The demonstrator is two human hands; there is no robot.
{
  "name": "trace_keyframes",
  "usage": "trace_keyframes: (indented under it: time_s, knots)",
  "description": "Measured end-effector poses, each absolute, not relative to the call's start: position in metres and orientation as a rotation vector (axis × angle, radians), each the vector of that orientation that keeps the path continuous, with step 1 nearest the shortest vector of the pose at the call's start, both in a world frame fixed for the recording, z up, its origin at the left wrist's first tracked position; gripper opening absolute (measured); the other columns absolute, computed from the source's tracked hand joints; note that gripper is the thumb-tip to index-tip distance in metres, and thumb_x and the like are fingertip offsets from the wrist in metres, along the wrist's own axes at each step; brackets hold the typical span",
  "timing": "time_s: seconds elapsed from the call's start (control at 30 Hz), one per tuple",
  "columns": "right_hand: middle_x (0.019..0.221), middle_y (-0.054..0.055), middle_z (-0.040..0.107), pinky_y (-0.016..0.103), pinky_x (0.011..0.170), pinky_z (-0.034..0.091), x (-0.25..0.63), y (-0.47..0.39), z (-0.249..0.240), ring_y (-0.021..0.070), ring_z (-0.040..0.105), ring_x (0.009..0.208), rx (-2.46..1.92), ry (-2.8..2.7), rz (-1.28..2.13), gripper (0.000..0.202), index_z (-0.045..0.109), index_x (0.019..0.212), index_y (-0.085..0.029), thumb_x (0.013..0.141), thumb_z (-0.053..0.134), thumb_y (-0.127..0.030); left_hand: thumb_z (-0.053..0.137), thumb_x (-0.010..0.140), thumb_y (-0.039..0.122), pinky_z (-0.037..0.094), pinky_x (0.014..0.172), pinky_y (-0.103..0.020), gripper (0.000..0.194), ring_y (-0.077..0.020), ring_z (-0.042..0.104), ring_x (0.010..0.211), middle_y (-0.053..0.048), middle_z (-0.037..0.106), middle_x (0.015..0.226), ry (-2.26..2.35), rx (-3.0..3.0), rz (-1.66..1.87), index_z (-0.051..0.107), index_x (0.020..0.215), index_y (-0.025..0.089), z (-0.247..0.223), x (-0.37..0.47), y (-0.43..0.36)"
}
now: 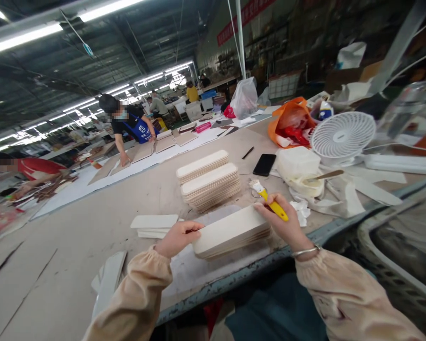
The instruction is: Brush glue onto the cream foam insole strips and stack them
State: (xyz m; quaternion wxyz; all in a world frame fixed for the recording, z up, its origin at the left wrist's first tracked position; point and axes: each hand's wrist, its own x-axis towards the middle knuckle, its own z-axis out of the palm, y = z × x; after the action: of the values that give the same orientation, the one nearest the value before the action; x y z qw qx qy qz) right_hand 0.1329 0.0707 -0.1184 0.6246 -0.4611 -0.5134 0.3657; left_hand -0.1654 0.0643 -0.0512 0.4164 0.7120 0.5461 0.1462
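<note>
In front of me a stack of long white rounded strips (230, 232) lies near the table edge. My left hand (181, 236) pinches the left end of the top strip between thumb and fingers. My right hand (282, 218) holds a yellow-handled paintbrush (277, 208), its pale bristles pointing away from me. The thumb and fingers of that hand also touch the strip's right end. Beyond stand two more neat stacks of similar strips (210, 182), side by side. A few loose white strips (154, 222) lie to the left of my left hand.
At right are a black phone (264, 164), a tub with pale paste (310, 185) and a stick (326, 176), a white fan (342, 137) and an orange bag (293, 123). More strips (110, 274) lie near my left sleeve. A co-worker in a blue apron (140, 130) works across the table.
</note>
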Motion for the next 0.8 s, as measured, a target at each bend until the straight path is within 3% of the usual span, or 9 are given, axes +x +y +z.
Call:
trace_keyframes:
  time_s: [0.23, 0.8]
  knots:
    - [0.071, -0.002, 0.057, 0.025, 0.058, 0.04, 0.137, 0.072, -0.126, 0.0134, 0.053, 0.06, -1.294, -1.462, 0.602, 0.022, 0.05, 0.082, -0.021, 0.077, 0.062, -0.039, 0.062, 0.068, 0.035, 0.047, 0.06, -0.026, 0.027, -0.0153, 0.059, 0.066, -0.003, 0.067, 0.075, 1.603, 1.626, 0.473, 0.065, 0.086, 0.015, -0.084, -0.177, 0.059]
    - [0.066, -0.002, 0.057, 0.027, 0.057, 0.037, 0.136, 0.076, -0.137, 0.0173, 0.056, 0.059, -1.501, -1.707, 0.409, 0.017, 0.049, 0.082, -0.023, 0.08, 0.057, -0.037, 0.063, 0.07, 0.03, 0.04, 0.064, -0.026, 0.018, -0.0146, 0.059, 0.066, 0.002, 0.063, 0.067, 1.854, 1.892, 0.378, 0.061, 0.083, 0.018, -0.093, -0.172, 0.055]
